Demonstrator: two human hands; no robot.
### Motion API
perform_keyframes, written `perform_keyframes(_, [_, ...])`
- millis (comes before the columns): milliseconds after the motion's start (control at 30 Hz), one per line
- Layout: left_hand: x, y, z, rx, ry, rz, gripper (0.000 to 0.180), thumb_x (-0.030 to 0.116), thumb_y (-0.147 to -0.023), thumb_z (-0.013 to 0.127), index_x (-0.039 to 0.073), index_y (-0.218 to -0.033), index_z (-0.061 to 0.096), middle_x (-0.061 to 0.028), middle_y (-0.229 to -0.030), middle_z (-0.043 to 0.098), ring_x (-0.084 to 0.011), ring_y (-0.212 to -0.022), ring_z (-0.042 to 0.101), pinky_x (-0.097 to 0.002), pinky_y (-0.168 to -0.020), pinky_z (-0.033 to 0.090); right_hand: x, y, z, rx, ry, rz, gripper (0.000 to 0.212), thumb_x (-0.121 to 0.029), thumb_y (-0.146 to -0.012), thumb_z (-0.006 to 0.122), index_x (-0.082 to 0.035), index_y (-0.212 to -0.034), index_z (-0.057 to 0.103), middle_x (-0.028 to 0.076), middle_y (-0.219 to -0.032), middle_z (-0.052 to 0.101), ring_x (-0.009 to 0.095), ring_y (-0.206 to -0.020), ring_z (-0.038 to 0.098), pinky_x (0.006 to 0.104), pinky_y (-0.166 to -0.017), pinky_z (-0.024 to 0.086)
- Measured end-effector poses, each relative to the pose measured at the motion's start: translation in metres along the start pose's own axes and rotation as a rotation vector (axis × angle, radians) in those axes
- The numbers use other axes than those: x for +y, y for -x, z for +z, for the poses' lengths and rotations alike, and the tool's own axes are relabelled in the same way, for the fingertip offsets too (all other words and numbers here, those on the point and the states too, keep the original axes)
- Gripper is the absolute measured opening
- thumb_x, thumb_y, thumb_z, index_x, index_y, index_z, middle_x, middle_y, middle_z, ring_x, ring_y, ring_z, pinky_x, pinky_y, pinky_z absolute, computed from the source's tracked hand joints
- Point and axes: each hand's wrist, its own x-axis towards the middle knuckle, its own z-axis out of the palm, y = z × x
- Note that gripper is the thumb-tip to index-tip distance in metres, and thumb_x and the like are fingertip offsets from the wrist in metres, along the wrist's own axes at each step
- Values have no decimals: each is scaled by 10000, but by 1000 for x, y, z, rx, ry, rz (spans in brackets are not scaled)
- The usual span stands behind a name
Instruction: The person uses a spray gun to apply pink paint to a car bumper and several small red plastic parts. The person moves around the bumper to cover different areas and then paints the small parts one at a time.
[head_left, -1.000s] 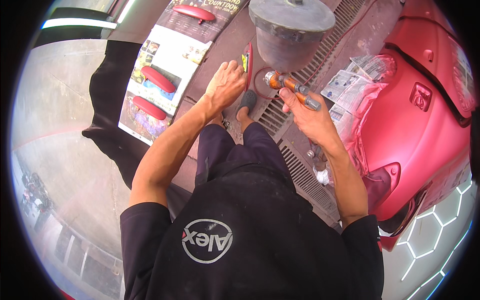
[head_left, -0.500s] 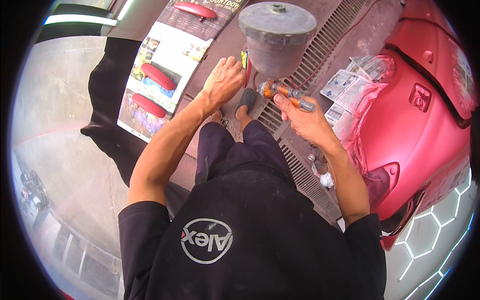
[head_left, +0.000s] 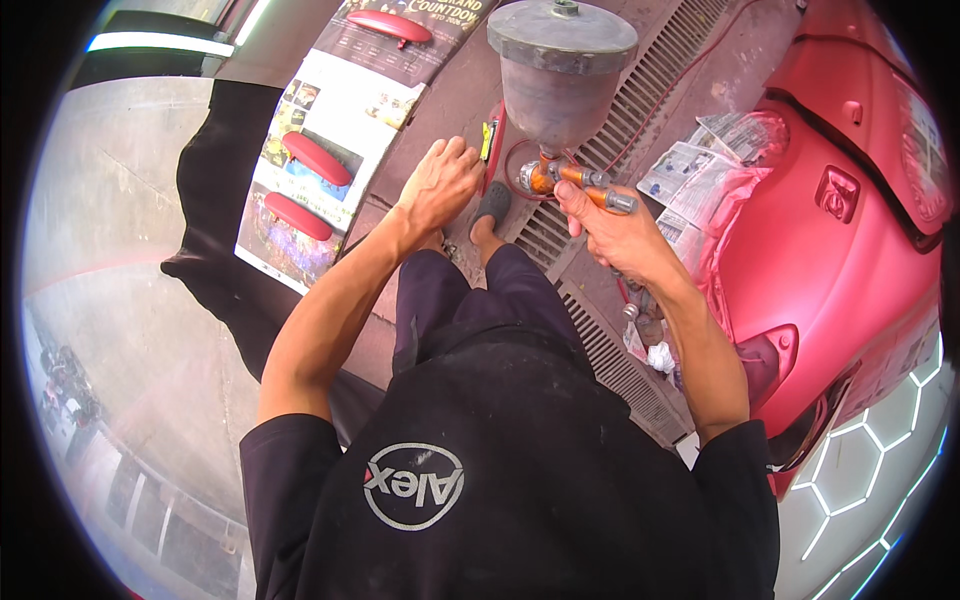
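My right hand (head_left: 625, 238) is wrapped round the grip of an orange and grey spray gun (head_left: 560, 178). A grey lidded paint cup (head_left: 556, 100) stands upright on top of the gun. To the left, my left hand (head_left: 443, 180) has its fingers curled in, back of the hand up. Just beyond its fingertips a slim red car door handle (head_left: 499, 128) shows edge-on, with a yellow-green patch on its side; my left hand seems to hold it, though the grip itself is hidden. The gun's nozzle is apart from it, to the right.
Three red door handles, one of them the middle one (head_left: 316, 158), lie on printed paper sheets (head_left: 350, 100) at the left. A red car body (head_left: 800, 260) stands close on the right, with masking paper (head_left: 690, 175) on it. Floor grating (head_left: 640, 110) and a thin red hose (head_left: 690, 70) run below.
My left hand has come down and slightly left, the red handle turning with it and showing more of its length. The spray gun and cup have shifted slightly right.
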Motion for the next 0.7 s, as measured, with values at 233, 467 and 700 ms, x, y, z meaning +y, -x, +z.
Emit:
perform_keyframes(233, [0, 20, -7, 34, 60, 48, 236, 159, -850, 649, 64, -1061, 693, -43, -961, 603, -215, -960, 544, -355, -851, 436, -22, -17, -11, 129, -53, -55, 524, -534, -994, 706, -12, -1034, 689, -26, -709, 575, 21, -450, 434, 205, -387, 337])
perform_keyframes(467, [3, 33, -9, 154, 288, -74, 225, 103, -857, 695, 77, -1078, 723, -46, -938, 633, -237, -922, 555, -365, -827, 445, -30, -18, -19, 232, -86, -62, 541, -553, -1000, 688, -12, -991, 679, -25, -711, 589, 24, -469, 446, 204, -417, 341])
perform_keyframes(700, [1, 31, 1, 306, 562, -356, 101, 95, -921, 727, 82, -1014, 764, -83, -852, 665, -290, -810, 567, -401, -758, 464, -7, 19, 0, 110, 7, -130, 484, -499, -1045, 641, -21, -1098, 699, -22, -732, 604, 25, -474, 458, 211, -424, 359])
